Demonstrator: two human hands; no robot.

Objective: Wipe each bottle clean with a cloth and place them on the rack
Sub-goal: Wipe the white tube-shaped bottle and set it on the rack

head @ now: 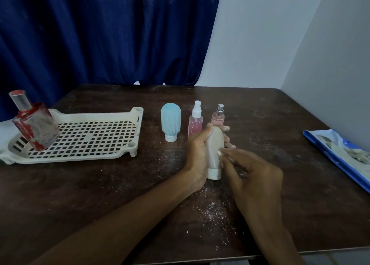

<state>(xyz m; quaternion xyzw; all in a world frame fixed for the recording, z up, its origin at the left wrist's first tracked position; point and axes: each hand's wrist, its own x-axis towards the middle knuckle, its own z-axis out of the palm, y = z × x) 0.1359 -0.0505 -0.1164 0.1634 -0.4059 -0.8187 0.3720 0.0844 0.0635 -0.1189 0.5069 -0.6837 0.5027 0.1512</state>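
My left hand (pixel 197 154) grips a beige squeeze bottle (pixel 215 154), cap down, over the table's middle. My right hand (pixel 254 176) pinches a small white cloth (pixel 281 154) hard against the bottle's side; most of the cloth is hidden by the fingers. Behind them stand a light blue squeeze bottle (pixel 170 122), a pink spray bottle (pixel 195 120) with a white top and a pink spray bottle (pixel 218 117) with a silver top. On the cream rack (pixel 90 136) at the left sits a red-and-clear glass bottle (pixel 34 122), tilted.
The dark wooden table (pixel 100 194) is dusted with white crumbs around my hands. A blue-edged plastic packet (pixel 340 156) lies at the right edge by the white wall. A dark blue curtain (pixel 100 34) hangs behind the table.
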